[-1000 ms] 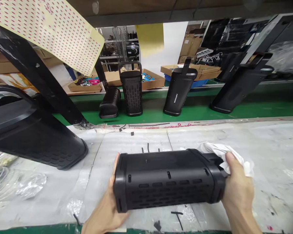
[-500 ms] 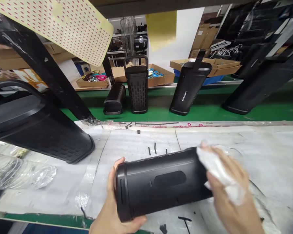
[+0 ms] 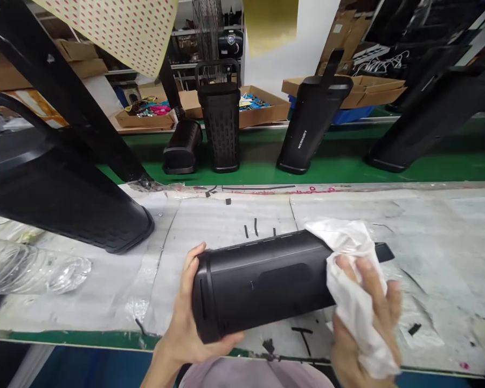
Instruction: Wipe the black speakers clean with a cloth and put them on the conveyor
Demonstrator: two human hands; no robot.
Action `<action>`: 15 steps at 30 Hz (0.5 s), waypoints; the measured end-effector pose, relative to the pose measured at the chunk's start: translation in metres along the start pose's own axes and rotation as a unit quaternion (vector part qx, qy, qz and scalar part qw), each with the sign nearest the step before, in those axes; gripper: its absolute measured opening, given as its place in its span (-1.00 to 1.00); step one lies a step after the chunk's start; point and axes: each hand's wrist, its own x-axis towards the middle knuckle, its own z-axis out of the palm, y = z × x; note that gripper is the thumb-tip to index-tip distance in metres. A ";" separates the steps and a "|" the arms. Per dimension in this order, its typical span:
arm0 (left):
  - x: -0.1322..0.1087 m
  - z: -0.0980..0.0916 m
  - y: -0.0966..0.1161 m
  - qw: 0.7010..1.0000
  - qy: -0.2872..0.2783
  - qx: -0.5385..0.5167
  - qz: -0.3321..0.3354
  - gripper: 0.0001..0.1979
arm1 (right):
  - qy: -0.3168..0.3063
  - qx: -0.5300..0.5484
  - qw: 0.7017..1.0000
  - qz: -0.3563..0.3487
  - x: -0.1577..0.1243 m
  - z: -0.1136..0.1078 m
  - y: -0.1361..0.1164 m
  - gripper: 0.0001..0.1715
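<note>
At lower centre the left hand (image 3: 186, 326) clamps its fingers on a black casing (image 3: 262, 285), and the right hand (image 3: 380, 307), lower right, grips white cloth (image 3: 343, 240) against it.

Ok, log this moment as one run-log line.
left hand: gripping oblong black plastic casing, left end | right hand: holding crumpled white cloth against casing's right end
</note>
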 end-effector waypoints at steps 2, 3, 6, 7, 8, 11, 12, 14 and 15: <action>0.000 0.000 0.000 1.000 0.003 0.005 0.004 0.14 | 0.001 0.006 1.000 -0.030 -0.003 0.006 -0.013 -0.45; 0.000 0.000 0.000 1.000 0.003 0.008 0.007 0.14 | -0.002 0.025 0.998 -0.053 -0.004 0.011 -0.022 -0.55; 0.000 0.000 0.001 1.000 0.004 0.011 0.014 0.13 | 0.007 0.085 0.994 -0.065 -0.006 0.017 -0.030 -0.61; 0.000 0.000 0.001 1.000 0.005 0.011 0.014 0.13 | 0.012 0.080 0.995 -0.057 -0.005 0.014 -0.022 -0.62; 0.000 0.000 0.002 1.000 0.005 0.010 0.015 0.13 | 0.018 0.057 0.997 -0.049 -0.003 0.008 -0.011 -0.60; 0.001 0.001 0.002 1.000 0.007 0.009 0.023 0.16 | 0.033 -0.050 0.998 0.009 0.007 -0.011 0.017 -0.31; 0.000 0.001 0.002 1.000 0.008 0.011 0.025 0.17 | 0.020 -0.064 0.997 0.032 0.011 -0.013 0.017 -0.26; -0.002 0.002 0.000 1.000 0.009 0.011 0.025 0.17 | -0.034 -0.043 0.998 0.043 0.019 -0.005 -0.005 -0.29; -0.004 0.002 -0.001 1.000 0.011 0.006 0.023 0.15 | -0.059 -0.015 0.998 0.023 0.022 0.002 -0.023 -0.35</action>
